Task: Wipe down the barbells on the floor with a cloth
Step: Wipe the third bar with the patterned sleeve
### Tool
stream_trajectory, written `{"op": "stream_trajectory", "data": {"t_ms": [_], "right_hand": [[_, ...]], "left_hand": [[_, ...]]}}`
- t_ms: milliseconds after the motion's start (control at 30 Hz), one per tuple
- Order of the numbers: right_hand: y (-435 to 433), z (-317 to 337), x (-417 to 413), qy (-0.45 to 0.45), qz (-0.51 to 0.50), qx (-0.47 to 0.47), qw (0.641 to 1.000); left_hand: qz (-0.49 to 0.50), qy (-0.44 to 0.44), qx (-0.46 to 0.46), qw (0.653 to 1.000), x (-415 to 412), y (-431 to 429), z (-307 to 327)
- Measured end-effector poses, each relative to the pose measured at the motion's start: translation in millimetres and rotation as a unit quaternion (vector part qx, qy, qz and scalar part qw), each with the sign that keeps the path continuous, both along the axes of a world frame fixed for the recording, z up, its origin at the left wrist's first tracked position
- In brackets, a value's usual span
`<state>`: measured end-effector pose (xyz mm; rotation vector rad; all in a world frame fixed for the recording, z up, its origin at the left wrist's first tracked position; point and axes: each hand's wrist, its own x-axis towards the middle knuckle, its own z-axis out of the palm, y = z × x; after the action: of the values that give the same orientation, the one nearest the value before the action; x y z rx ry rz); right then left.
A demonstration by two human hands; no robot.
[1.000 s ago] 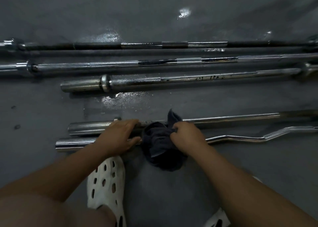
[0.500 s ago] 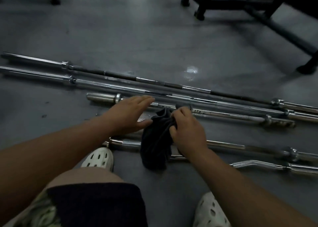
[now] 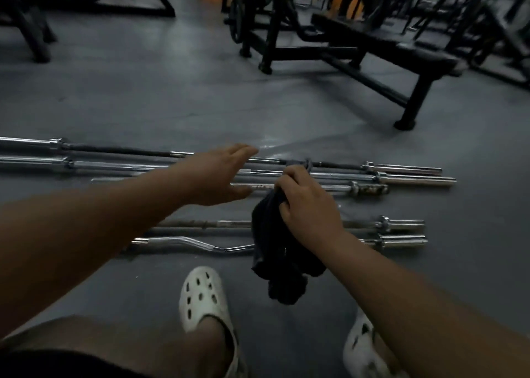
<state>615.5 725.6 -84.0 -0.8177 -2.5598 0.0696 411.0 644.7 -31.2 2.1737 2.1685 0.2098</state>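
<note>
Several barbells lie side by side on the grey floor. A curled chrome bar is nearest me, a straight bar lies just behind it, and three longer bars lie farther back. My right hand grips a dark cloth, which hangs down in the air above the two near bars. My left hand is stretched out flat with straight fingers, hovering over the far bars and holding nothing.
A black weight bench and other gym frames stand beyond the bars at the back right. More black frames are at the back left. My two white clogs stand on the floor just in front of the near bar.
Both hands have come up off the near bars. The right hand lifted the cloth clear of them, the left let go and reached forward. The view rose as I moved back and up.
</note>
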Motion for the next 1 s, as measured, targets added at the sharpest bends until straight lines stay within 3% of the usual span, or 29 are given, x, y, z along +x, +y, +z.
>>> {"op": "stream_trajectory", "data": {"t_ms": [100,233,367,467,600,800,1000], "right_hand": [[20.2,-4.1,20.5,0.018,-0.006,-0.014,1.0],[65.7,-19.1,40.5,0.071,-0.016,-0.069,0.995],[121.3,-39.9,55.9,0.103,-0.031,-0.129,0.986],[151.7,-53.4,66.5,0.11,-0.048,-0.145,0.982],[189.7,-62.7,80.3,0.09,-0.121,-0.159,0.976],[243.6,-77.8,106.4,0.122,-0.171,-0.284,0.936],[278.2,-65.9,126.3,0.135,-0.104,-0.358,0.918]], "left_hand": [[-0.035,-0.023,-0.092,0.995,32.5,42.5,-9.0],[-0.097,-0.178,-0.168,0.965,84.4,108.9,-53.0],[-0.019,-0.245,-0.07,0.967,128.8,167.4,-98.4],[0.065,-0.339,-0.04,0.938,145.4,194.3,-113.4],[0.146,-0.401,0.043,0.903,155.2,222.3,-120.6],[0.174,-0.415,0.059,0.891,162.6,259.7,-115.2],[0.164,-0.391,0.069,0.903,193.9,294.3,-93.5]]}}
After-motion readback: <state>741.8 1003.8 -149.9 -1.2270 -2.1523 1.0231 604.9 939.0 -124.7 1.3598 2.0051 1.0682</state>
